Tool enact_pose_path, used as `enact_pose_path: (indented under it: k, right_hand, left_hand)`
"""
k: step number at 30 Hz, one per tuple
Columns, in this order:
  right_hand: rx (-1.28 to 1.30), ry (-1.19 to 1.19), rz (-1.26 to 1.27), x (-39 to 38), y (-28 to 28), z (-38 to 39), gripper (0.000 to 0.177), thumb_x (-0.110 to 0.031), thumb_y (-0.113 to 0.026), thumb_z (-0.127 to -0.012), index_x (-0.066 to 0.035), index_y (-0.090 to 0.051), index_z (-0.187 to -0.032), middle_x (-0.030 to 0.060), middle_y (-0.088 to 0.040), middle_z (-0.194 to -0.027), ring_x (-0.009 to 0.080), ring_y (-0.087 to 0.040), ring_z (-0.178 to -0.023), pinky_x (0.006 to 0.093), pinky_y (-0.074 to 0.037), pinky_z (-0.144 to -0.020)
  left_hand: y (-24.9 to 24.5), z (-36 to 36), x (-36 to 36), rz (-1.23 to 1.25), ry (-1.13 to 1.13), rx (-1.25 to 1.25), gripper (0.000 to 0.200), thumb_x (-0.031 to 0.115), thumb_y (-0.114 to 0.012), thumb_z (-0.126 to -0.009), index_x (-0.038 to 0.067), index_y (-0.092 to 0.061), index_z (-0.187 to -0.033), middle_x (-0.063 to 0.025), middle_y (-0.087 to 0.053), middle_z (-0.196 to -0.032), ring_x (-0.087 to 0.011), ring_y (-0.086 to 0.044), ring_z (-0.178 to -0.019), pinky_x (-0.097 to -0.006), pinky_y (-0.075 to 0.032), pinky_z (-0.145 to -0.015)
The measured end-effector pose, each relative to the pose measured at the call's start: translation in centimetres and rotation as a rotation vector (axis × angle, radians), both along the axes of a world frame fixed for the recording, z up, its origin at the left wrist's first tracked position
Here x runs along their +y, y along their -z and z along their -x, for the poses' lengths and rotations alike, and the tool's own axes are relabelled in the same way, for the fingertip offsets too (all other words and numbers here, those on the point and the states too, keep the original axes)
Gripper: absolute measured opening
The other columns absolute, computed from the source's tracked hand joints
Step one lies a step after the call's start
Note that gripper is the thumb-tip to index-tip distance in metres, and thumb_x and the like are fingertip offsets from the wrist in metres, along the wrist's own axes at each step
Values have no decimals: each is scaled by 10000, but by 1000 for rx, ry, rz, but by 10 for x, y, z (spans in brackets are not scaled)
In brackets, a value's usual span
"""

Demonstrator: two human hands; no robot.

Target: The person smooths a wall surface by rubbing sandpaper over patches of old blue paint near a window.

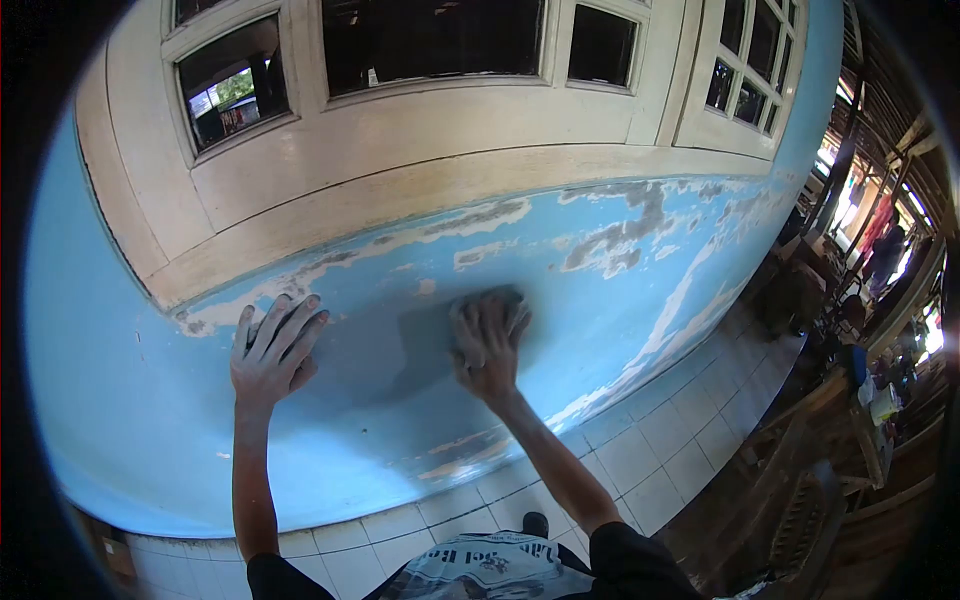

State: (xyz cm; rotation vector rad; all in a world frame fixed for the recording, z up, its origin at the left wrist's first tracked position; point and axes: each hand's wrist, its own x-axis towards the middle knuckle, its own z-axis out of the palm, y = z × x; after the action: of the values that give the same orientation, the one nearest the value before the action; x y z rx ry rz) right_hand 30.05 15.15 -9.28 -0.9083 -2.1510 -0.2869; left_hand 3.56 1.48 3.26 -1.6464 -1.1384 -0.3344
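Risk: the light-blue painted wall carries irregular grey-and-white bare patches with ragged paint edges. In my judgement, more paint could flake should pressure or rubbing cross those edges. The left hand has its fingertips near the lower edge of the cream-painted window frame; an upward slip could scrape them there. A broad dark shadow lies between the hands and could conceal surface defects. Pale residue on the fingers may reduce grip.

Position: the wall lies directly in front of both hands, below the window frame. The left hand is laid against it, fingers spread, grasping nothing visible, just beside the bare strip under the frame's corner. The right hand is at the wall farther right, below the upper bare patches, its fingers slightly parted and blurred. A dark patch shows at its fingertips; whether this is a held pad or shadow cannot be determined. The white tiled floor meets the wall below.
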Motion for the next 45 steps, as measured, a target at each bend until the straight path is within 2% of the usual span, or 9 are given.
enact_pose_path:
  k: [4,7,13,23,28,36,40,43,45]
  right_hand:
    - [650,13,-161,41,-87,-17,682,-216,-521,-831,11,-255,-1416,305,-201,-1444,541,-73,-1335,678,-11,-1028]
    - [811,62,-189,39,-99,1,648,-189,-502,-844,22,-263,-1409,306,-191,-1449,551,-54,-1333,658,6,-1037]
    - [419,-117,29,-15,20,33,594,-218,-505,-839,-84,-353,-1398,287,-249,-1430,548,-97,-1331,677,-33,-1034]
    - [868,-49,-65,14,-86,22,549,-263,-466,-874,-138,-374,-1401,270,-222,-1456,525,-49,-1352,665,17,-1034]
    - [266,-47,-75,-22,27,32,535,-228,-454,-880,-63,-386,-1384,223,-263,-1465,436,-55,-1389,573,60,-1077]
    - [1016,-77,-237,58,-125,-39,541,-156,-425,-883,-102,-331,-1413,252,-220,-1468,492,-59,-1365,657,-39,-1047]
    - [552,49,-83,9,-77,-12,500,-180,-336,-938,-114,-288,-1431,221,-192,-1488,436,-43,-1386,666,-56,-1039]
    - [659,184,34,32,-93,-38,490,-200,-313,-950,-115,-288,-1432,177,-199,-1501,404,-47,-1395,642,-52,-1053]
    - [880,-42,-181,62,-103,-57,496,-199,-315,-948,-112,-283,-1436,141,-214,-1505,397,-47,-1398,608,-42,-1068]
  left_hand:
    - [3,0,1,-10,-25,5,568,162,-585,-641,289,-580,-1195,91,-512,-1308,-152,-493,-1194,-491,-379,-970]
    - [3,-1,1,0,-56,8,580,166,-591,-636,302,-577,-1199,93,-508,-1313,-152,-499,-1185,-489,-380,-968]
    - [2,-2,0,26,-76,1,557,162,-585,-661,309,-579,-1199,91,-496,-1326,-155,-507,-1172,-485,-385,-963]
    - [-1,-6,0,1,-44,-7,572,159,-603,-668,312,-564,-1218,88,-483,-1340,-155,-502,-1177,-471,-386,-963]
    - [-2,-6,-1,-1,-13,0,568,137,-595,-672,282,-567,-1221,75,-481,-1345,-160,-490,-1194,-472,-374,-978]
    - [0,-7,-1,-8,15,-27,558,124,-589,-671,262,-576,-1212,62,-482,-1347,-170,-472,-1219,-486,-379,-976]
    - [1,-6,2,-38,10,-11,549,122,-583,-673,261,-583,-1204,57,-483,-1347,-176,-478,-1217,-491,-378,-979]
    - [0,-6,1,-23,16,-20,552,122,-577,-675,264,-579,-1208,55,-483,-1346,-183,-481,-1215,-493,-376,-981]
    - [0,-5,-1,-16,3,-11,553,122,-575,-676,263,-577,-1210,54,-485,-1344,-183,-481,-1215,-493,-375,-982]
